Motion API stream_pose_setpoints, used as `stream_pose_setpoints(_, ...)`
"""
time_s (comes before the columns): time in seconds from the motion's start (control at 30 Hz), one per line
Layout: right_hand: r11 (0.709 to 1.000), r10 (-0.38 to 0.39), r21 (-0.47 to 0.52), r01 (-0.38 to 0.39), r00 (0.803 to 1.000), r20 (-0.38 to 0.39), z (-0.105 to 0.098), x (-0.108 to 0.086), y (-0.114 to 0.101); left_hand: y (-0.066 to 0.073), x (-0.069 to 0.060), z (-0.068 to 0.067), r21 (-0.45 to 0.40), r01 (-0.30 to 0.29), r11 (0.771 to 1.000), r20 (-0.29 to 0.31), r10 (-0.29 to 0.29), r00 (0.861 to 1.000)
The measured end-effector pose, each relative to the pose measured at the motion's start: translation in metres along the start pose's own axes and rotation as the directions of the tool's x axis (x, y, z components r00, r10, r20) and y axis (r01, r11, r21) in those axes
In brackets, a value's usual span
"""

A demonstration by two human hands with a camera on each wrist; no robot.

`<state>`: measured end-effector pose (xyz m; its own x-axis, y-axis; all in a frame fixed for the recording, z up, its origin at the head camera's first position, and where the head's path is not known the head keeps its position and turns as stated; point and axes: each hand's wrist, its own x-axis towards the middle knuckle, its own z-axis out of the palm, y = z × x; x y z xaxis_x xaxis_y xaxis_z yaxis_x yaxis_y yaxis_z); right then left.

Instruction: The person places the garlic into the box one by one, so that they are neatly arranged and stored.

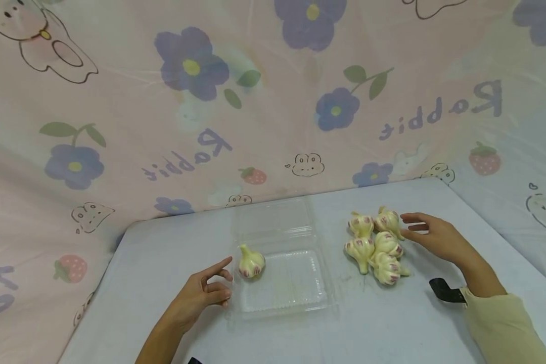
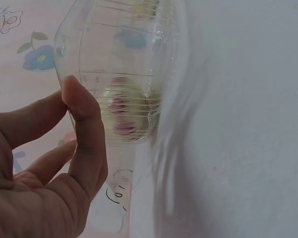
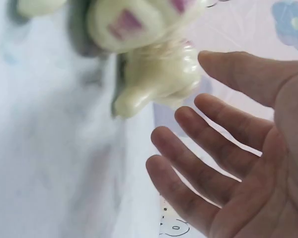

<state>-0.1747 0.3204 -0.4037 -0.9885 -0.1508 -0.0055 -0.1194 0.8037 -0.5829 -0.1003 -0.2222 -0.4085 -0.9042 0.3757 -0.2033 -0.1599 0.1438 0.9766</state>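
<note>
In the head view my left hand point(image 1: 199, 296) is at the left edge of a clear plastic clamshell box point(image 1: 277, 307), fingertips close to its rim. A gap shows between thumb and index finger. One garlic bulb point(image 1: 252, 263) lies inside the box at its left; the left wrist view shows this bulb point(image 2: 124, 109) through the ridged plastic wall. My right hand point(image 1: 434, 237) is beside a cluster of several garlic bulbs point(image 1: 385, 245), nearest the back right bulb point(image 1: 387, 221). The right wrist view shows its fingers point(image 3: 213, 121) spread, apart from the nearest bulb point(image 3: 161, 72).
The box's lid point(image 1: 273, 217) lies folded back behind its base on the white table point(image 1: 382, 323). A printed cloth point(image 1: 264, 126) with flowers and rabbits hangs behind the table. A black strap piece point(image 1: 445, 291) sticks out at the right wrist.
</note>
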Motion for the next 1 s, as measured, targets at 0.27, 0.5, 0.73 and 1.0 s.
stream_pose_setpoints(0.27,0.997,-0.021,-0.075,0.025,0.999,0.05,0.001,0.011,0.018,0.002,-0.001,0.0,0.0,0.009,1.0,0.005,-0.008,1.0)
stream_pose_setpoints(0.5,0.965,-0.167,-0.192,0.18,0.983,0.082,-0.013,0.025,0.033,0.003,0.0,0.0,-0.005,0.014,1.0,0.002,-0.014,1.0)
stream_pose_setpoints(0.73,0.92,-0.225,-0.325,0.22,0.974,0.022,-0.003,0.026,0.043,0.0,0.0,0.0,0.003,0.001,1.0,0.015,-0.001,1.0)
stream_pose_setpoints(1.0,0.916,-0.253,-0.327,0.232,0.967,-0.025,0.012,0.02,0.03,0.0,-0.001,-0.002,0.003,-0.012,1.0,0.017,0.012,1.0)
